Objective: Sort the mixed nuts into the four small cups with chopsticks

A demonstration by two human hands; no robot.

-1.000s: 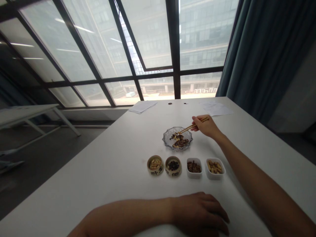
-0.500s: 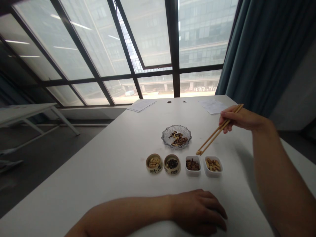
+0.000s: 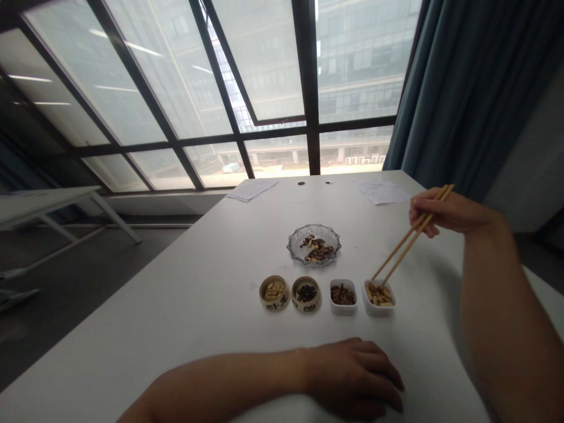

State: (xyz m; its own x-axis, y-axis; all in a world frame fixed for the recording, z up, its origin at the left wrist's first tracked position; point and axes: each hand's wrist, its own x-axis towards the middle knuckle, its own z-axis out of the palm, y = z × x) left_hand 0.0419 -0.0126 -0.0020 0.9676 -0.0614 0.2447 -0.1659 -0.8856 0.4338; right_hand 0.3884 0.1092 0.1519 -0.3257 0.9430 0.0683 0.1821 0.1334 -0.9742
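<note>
My right hand grips a pair of wooden chopsticks, their tips apart and reaching into a white square tub of pale brown nuts or seeds. Whether a piece is between the tips cannot be made out. On the table in front of the tubs, my left hand lies flat, palm down and holding nothing. Left of that tub stands another white tub with dark brown pieces. Further left are a round bowl of black pieces and a round bowl of peanuts.
A scalloped glass dish with mixed nuts and seeds stands behind the small containers. Paper sheets lie at the far left and far right of the white table. Windows and a blue curtain are beyond.
My right hand has moved right, and the chopstick tips have gone down into the right tub and spread. The pale piece seen between them earlier no longer shows there. My left hand stays put.
</note>
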